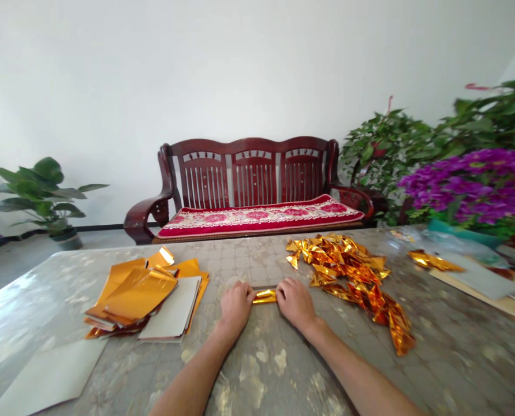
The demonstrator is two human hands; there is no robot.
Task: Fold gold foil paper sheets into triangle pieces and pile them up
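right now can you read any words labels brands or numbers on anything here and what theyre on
None readable: the gold foil strip between the left hand and right hand, the stack of gold foil sheets, the grey card and the crumpled foil pile show no text, and the clear plastic at the far right is too blurred to tell.
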